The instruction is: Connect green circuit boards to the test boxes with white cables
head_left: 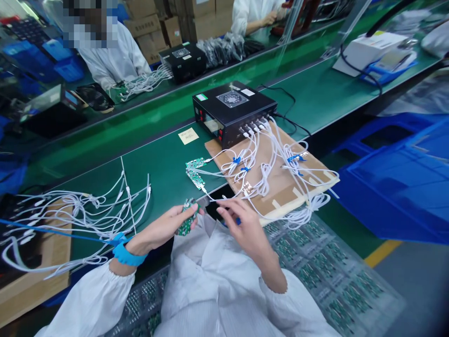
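My left hand [182, 219] is closed on a green circuit board [188, 216], held between thumb and fingers over the table's front edge. A blue wrist strap [129, 250] is round that wrist. To its right is my right hand [243, 222], its thumb and index finger slightly apart, next to a white cable that runs by the fingertips. I make out nothing held in it. Just beyond the hands, two joined green circuit boards [195, 173] lie on the green table with white cables plugged in. These lead towards a black box with a fan [233, 100].
Bundled white cables [264, 180] lie on a cardboard sheet [280, 199] at the right. More loose white cables [87, 206] spread out at the left. A blue bin [403, 182] stands at far right. Trays of circuit boards [322, 262] sit below. Co-workers are across the line.
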Available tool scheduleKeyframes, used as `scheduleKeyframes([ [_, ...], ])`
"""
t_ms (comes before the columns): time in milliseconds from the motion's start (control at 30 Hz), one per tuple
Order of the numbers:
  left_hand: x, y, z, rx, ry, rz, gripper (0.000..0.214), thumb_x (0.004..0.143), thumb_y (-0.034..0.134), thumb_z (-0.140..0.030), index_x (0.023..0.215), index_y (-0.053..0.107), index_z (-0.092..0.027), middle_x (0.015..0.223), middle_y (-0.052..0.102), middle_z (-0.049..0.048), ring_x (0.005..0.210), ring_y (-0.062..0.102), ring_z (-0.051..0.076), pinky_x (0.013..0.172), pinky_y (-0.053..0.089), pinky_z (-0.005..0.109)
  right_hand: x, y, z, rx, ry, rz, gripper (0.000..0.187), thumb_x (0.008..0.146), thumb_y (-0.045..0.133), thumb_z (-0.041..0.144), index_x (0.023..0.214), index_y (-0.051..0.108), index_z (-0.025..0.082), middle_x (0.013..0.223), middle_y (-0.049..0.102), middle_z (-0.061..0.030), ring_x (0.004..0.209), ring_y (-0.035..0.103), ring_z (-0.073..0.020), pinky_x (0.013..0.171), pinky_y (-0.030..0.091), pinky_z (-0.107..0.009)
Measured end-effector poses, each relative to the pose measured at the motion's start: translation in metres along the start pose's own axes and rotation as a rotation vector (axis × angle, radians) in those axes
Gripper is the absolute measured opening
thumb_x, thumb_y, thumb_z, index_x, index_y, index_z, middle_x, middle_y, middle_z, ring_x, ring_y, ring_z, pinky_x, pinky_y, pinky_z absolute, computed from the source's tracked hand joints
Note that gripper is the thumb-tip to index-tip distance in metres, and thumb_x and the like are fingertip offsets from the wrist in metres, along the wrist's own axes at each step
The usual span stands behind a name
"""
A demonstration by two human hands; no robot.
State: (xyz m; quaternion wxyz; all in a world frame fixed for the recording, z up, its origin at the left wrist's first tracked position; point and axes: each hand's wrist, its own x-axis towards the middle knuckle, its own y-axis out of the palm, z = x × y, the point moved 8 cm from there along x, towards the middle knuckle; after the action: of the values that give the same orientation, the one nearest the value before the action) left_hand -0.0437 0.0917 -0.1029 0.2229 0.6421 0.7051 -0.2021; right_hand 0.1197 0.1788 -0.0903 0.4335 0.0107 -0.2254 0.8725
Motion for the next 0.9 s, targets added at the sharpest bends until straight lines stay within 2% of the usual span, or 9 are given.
scheduleKeyframes([
  [67, 0.006, -0.010, 0.002, -0.184, -0.001, -0.100, 0.040, 0.087, 0.070, -0.056, 0.089, 0.069, -0.016, 0.080, 0.063, 0.0034, 0.077, 0.059, 0.016, 0.076, 0.049, 0.028, 0.001, -0.020, -0.005, -0.302, -0.090, -0.061, 0.026, 0.106, 0.049, 0.032, 0.118, 0.069, 0.019, 0.108, 0.067, -0.0112, 0.088, 0.065, -0.0205, 0.080, 0.053, -0.034],
  [167, 0.013, -0.016, -0.001, -0.402, -0.008, -0.180, 0.034, 0.086, 0.072, -0.047, 0.100, 0.068, -0.016, 0.085, 0.066, 0.0055, 0.081, 0.065, 0.019, 0.079, 0.055, 0.033, 0.006, -0.033, -0.013, -0.662, -0.216, 0.008, 0.020, 0.105, 0.051, 0.026, 0.105, 0.070, 0.018, 0.100, 0.066, -0.0118, 0.093, 0.061, -0.0250, 0.082, 0.051, -0.038],
  [233, 0.018, -0.014, -0.006, -0.490, 0.002, -0.176, 0.029, 0.086, 0.067, -0.040, 0.102, 0.068, -0.016, 0.086, 0.068, 0.0066, 0.080, 0.067, 0.021, 0.079, 0.057, 0.037, 0.009, -0.034, -0.019, -0.793, -0.275, 0.074, 0.015, 0.103, 0.055, 0.023, 0.104, 0.069, 0.017, 0.103, 0.066, -0.0133, 0.097, 0.059, -0.0273, 0.082, 0.051, -0.040],
  [333, 0.027, -0.002, -0.011, -0.533, 0.020, -0.127, 0.022, 0.084, 0.061, -0.033, 0.097, 0.067, -0.016, 0.087, 0.070, 0.0081, 0.083, 0.069, 0.024, 0.082, 0.058, 0.042, 0.013, -0.030, -0.028, -0.872, -0.330, 0.153, 0.015, 0.102, 0.054, 0.021, 0.106, 0.069, 0.017, 0.106, 0.065, -0.0145, 0.102, 0.057, -0.0285, 0.085, 0.052, -0.042],
  [500, 0.039, 0.013, -0.012, -0.471, 0.059, -0.094, 0.024, 0.083, 0.070, -0.037, 0.088, 0.066, -0.014, 0.090, 0.073, 0.0109, 0.088, 0.070, 0.026, 0.087, 0.057, 0.043, 0.014, -0.030, -0.031, -0.838, -0.350, 0.209, 0.023, 0.106, 0.045, 0.020, 0.100, 0.067, 0.017, 0.100, 0.065, -0.0115, 0.091, 0.059, -0.0225, 0.079, 0.051, -0.036],
  [667, 0.042, 0.013, -0.014, -0.367, 0.086, -0.091, 0.031, 0.080, 0.077, -0.040, 0.093, 0.065, -0.014, 0.096, 0.074, 0.0101, 0.092, 0.070, 0.023, 0.091, 0.054, 0.039, 0.019, -0.046, -0.028, -0.576, -0.262, 0.232, 0.027, 0.109, 0.041, 0.026, 0.103, 0.066, 0.018, 0.104, 0.066, -0.0106, 0.091, 0.064, -0.0191, 0.080, 0.053, -0.033],
  [767, 0.045, 0.012, -0.010, -0.300, 0.054, -0.088, 0.029, 0.079, 0.075, -0.037, 0.093, 0.065, -0.014, 0.095, 0.073, 0.0098, 0.090, 0.070, 0.023, 0.086, 0.054, 0.037, 0.024, -0.057, -0.023, -0.404, -0.227, 0.239, 0.026, 0.108, 0.043, 0.029, 0.104, 0.066, 0.018, 0.104, 0.068, -0.0093, 0.092, 0.066, -0.0181, 0.082, 0.054, -0.032],
  [900, 0.050, 0.015, -0.016, -0.143, 0.110, -0.098, 0.029, 0.084, 0.070, -0.043, 0.092, 0.062, -0.016, 0.081, 0.068, 0.0042, 0.078, 0.064, 0.019, 0.076, 0.048, 0.033, 0.032, -0.073, -0.023, -0.239, -0.131, 0.173, 0.020, 0.105, 0.054, 0.033, 0.101, 0.067, 0.019, 0.091, 0.070, -0.0050, 0.073, 0.064, -0.0137, 0.068, 0.052, -0.027],
])
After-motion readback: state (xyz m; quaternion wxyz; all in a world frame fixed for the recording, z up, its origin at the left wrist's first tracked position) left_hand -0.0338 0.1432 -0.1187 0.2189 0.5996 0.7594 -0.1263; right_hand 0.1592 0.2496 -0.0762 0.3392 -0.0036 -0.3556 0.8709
